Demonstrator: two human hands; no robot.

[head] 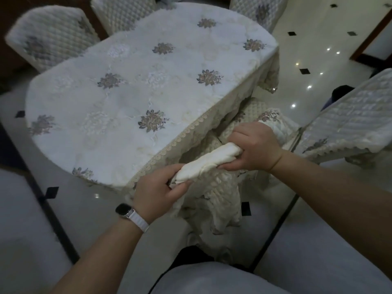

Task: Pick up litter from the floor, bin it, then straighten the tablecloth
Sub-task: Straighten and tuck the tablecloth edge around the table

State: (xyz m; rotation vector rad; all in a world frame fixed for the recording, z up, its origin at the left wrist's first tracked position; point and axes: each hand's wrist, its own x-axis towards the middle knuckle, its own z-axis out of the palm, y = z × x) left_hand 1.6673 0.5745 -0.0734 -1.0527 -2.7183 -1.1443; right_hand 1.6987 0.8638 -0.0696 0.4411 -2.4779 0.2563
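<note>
The tablecloth [135, 81] lies mostly flat across the top, its flower pattern smooth and its lace border running along the near side. At the near right corner the overhang is gathered into a thick roll [209, 161], and the rest of that lace skirt hangs in crumpled folds below it towards the floor [318, 66].

Both hands grasp this roll. The left hand [157, 188], with a watch [124, 209] on its wrist, has its fingers curled round the lower end. The right hand [255, 148] clenches the upper end, just above the quilted seat of a chair [252, 109] tucked under the edge.

No litter and no bin show in view, so the step in hand is most likely the last one, straightening the cloth.

The next move probably calls for unrolling the bunched fabric and letting it drop, then drawing the edge outward and down so the border hangs level with the rest of the side. The lace looks light and limp and could catch on the chair seat or fall back into folds, so an even pull with both hands, kept clear of the chair, would serve best.
</note>
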